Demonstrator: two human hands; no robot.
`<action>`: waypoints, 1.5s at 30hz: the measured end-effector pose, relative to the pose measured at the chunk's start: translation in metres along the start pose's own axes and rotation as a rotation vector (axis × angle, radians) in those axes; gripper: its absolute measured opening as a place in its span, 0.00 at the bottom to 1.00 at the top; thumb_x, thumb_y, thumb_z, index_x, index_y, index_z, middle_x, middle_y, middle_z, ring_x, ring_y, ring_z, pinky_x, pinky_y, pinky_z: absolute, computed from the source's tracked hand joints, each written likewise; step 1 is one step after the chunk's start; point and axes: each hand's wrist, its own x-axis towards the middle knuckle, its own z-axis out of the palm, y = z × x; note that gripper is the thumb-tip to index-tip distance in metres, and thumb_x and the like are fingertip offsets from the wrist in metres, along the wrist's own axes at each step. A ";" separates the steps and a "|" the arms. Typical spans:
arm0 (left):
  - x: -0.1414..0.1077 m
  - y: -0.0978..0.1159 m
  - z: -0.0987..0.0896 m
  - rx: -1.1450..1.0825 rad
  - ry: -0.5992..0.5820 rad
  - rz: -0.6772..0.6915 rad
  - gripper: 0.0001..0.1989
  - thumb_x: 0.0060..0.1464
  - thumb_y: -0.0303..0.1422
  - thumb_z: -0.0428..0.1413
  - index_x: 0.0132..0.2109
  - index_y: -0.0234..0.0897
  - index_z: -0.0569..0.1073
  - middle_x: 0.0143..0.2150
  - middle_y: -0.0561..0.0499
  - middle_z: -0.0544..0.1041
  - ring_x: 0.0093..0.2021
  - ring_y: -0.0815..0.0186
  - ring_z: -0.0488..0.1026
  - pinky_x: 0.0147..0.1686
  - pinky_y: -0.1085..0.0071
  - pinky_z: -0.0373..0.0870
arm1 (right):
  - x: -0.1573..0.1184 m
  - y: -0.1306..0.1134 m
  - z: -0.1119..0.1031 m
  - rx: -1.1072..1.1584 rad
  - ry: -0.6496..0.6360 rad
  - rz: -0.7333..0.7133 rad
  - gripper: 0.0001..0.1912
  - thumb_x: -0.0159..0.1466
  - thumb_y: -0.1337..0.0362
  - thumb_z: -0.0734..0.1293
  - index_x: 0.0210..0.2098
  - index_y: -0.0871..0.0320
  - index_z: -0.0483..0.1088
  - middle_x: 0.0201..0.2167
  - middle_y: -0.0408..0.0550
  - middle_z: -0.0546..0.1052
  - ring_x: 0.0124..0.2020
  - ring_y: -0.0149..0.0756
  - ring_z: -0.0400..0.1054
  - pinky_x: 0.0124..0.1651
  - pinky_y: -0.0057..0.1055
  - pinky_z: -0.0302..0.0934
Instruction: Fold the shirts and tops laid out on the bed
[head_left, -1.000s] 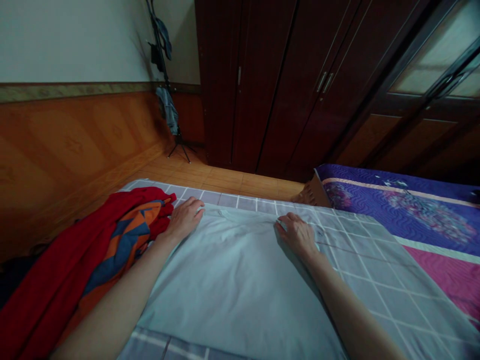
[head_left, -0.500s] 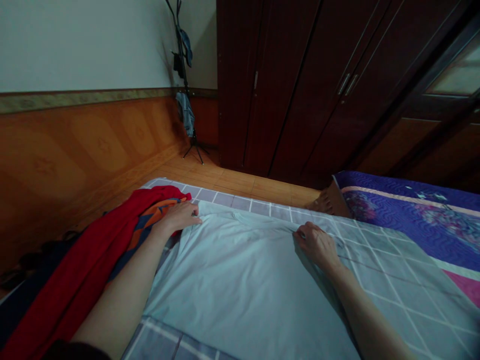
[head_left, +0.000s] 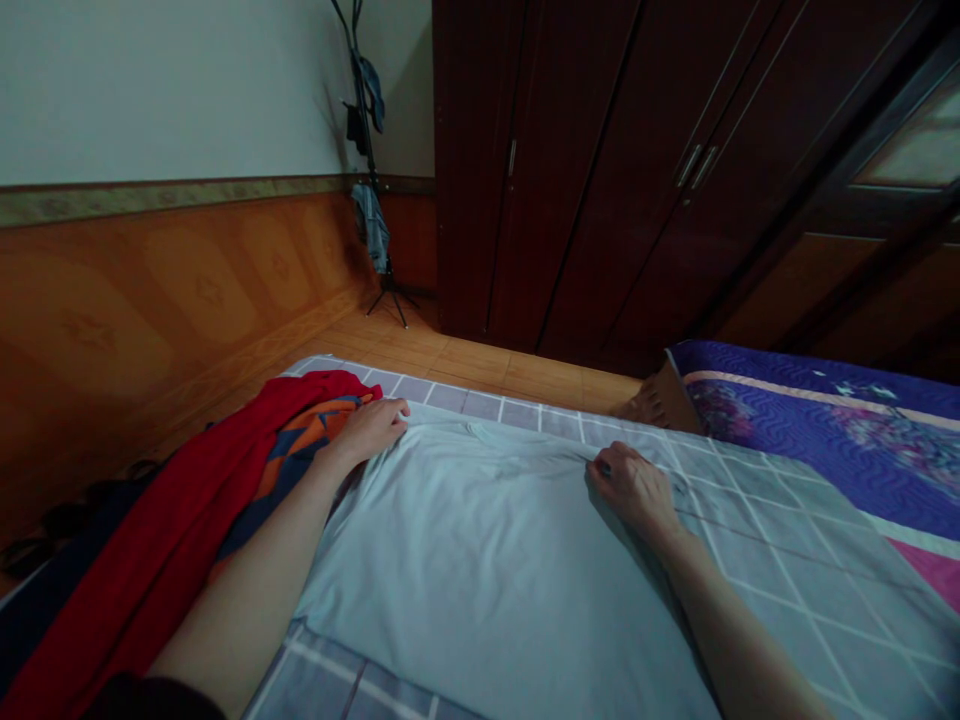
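A pale blue T-shirt (head_left: 495, 560) lies spread over the grey checked bed sheet (head_left: 322, 665), lightly wrinkled toward its far edge. At the shirt's far left corner, my left hand (head_left: 373, 430) pinches the fabric between thumb and fingers. My right hand (head_left: 634, 487) is closed on the far right corner, fingers curled around the cloth. Between the hands the far edge runs nearly straight, with what looks like the neckline in the middle. The near end of the shirt passes out of view at the bottom.
Red cloth (head_left: 187, 490) and a navy-and-orange garment (head_left: 300, 450) lie left of my left forearm. A purple flowered bedspread (head_left: 810, 420) is at the right. Beyond the bed stand a dark wooden wardrobe (head_left: 570, 180) and a coat rack (head_left: 367, 150).
My left hand has shifted slightly right and away from me, drawing the shirt's left corner and left side with it. My right hand stays almost in place.
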 end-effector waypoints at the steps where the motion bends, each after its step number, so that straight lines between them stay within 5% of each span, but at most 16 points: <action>1: 0.000 0.008 0.001 -0.015 0.016 0.038 0.11 0.54 0.27 0.48 0.42 0.37 0.73 0.38 0.47 0.77 0.39 0.61 0.73 0.40 0.67 0.65 | 0.000 0.000 0.000 0.004 -0.001 0.010 0.10 0.63 0.63 0.61 0.29 0.58 0.71 0.31 0.48 0.72 0.34 0.37 0.68 0.31 0.29 0.51; 4: 0.000 0.035 0.010 -0.081 -0.005 0.203 0.13 0.59 0.29 0.46 0.44 0.39 0.74 0.44 0.49 0.76 0.45 0.64 0.72 0.46 0.69 0.66 | 0.000 -0.002 -0.003 0.020 0.020 0.017 0.10 0.62 0.64 0.60 0.33 0.58 0.73 0.33 0.50 0.74 0.36 0.40 0.69 0.33 0.31 0.56; 7: -0.003 0.052 0.032 -0.128 -0.081 0.369 0.14 0.61 0.32 0.46 0.48 0.40 0.74 0.51 0.50 0.74 0.53 0.66 0.69 0.54 0.72 0.62 | -0.001 -0.008 -0.006 0.108 0.081 -0.172 0.14 0.63 0.63 0.61 0.46 0.59 0.72 0.47 0.54 0.73 0.48 0.44 0.67 0.46 0.36 0.60; 10: -0.005 0.050 0.054 -0.069 -0.143 0.451 0.20 0.62 0.37 0.47 0.59 0.40 0.66 0.64 0.47 0.63 0.64 0.63 0.56 0.63 0.64 0.51 | -0.002 -0.014 0.001 0.190 0.017 -0.399 0.20 0.65 0.58 0.60 0.55 0.57 0.67 0.60 0.54 0.65 0.60 0.46 0.57 0.59 0.42 0.54; 13: -0.003 0.037 0.065 0.030 -0.183 0.402 0.27 0.64 0.43 0.44 0.66 0.42 0.54 0.69 0.47 0.51 0.69 0.59 0.45 0.65 0.55 0.41 | -0.003 -0.014 0.013 0.184 -0.070 -0.402 0.25 0.67 0.54 0.57 0.61 0.57 0.60 0.64 0.56 0.59 0.64 0.47 0.52 0.61 0.46 0.50; 21: -0.003 0.026 0.067 0.106 -0.171 0.382 0.31 0.63 0.49 0.41 0.68 0.43 0.47 0.70 0.47 0.45 0.69 0.59 0.39 0.65 0.55 0.36 | -0.006 -0.007 0.023 0.115 -0.038 -0.323 0.33 0.67 0.47 0.54 0.65 0.59 0.53 0.65 0.60 0.55 0.65 0.50 0.48 0.62 0.50 0.47; 29: -0.018 0.043 0.042 0.124 -0.160 0.355 0.30 0.62 0.44 0.45 0.66 0.37 0.53 0.69 0.40 0.48 0.69 0.55 0.42 0.64 0.52 0.41 | -0.012 -0.025 -0.006 0.026 -0.078 -0.240 0.31 0.67 0.50 0.58 0.64 0.61 0.55 0.65 0.62 0.55 0.65 0.53 0.48 0.61 0.52 0.47; 34: -0.093 0.052 0.016 0.138 -0.142 0.506 0.29 0.62 0.42 0.47 0.66 0.42 0.53 0.70 0.46 0.49 0.69 0.59 0.42 0.65 0.57 0.40 | -0.074 -0.099 -0.041 0.093 -0.001 -0.305 0.32 0.65 0.53 0.61 0.63 0.64 0.55 0.66 0.65 0.50 0.67 0.55 0.41 0.64 0.51 0.41; 38: -0.163 0.035 0.027 0.155 -0.197 0.530 0.31 0.60 0.43 0.49 0.68 0.47 0.49 0.71 0.49 0.44 0.69 0.57 0.41 0.65 0.55 0.40 | -0.141 -0.152 -0.047 0.243 -0.089 -0.495 0.34 0.64 0.51 0.62 0.65 0.58 0.53 0.67 0.58 0.51 0.66 0.53 0.43 0.64 0.51 0.45; 41: -0.189 0.008 0.036 0.186 -0.180 0.427 0.32 0.60 0.44 0.47 0.68 0.47 0.48 0.70 0.49 0.46 0.69 0.55 0.43 0.64 0.52 0.42 | -0.176 -0.138 -0.038 0.245 -0.123 -0.438 0.34 0.65 0.50 0.61 0.65 0.57 0.52 0.66 0.56 0.53 0.66 0.51 0.45 0.64 0.51 0.45; 45: -0.191 -0.027 0.031 0.169 -0.117 0.318 0.29 0.59 0.43 0.48 0.65 0.40 0.57 0.68 0.44 0.54 0.66 0.54 0.52 0.62 0.54 0.51 | -0.217 -0.065 -0.031 0.139 -0.043 -0.158 0.29 0.65 0.52 0.60 0.62 0.57 0.58 0.64 0.57 0.57 0.66 0.51 0.47 0.63 0.53 0.46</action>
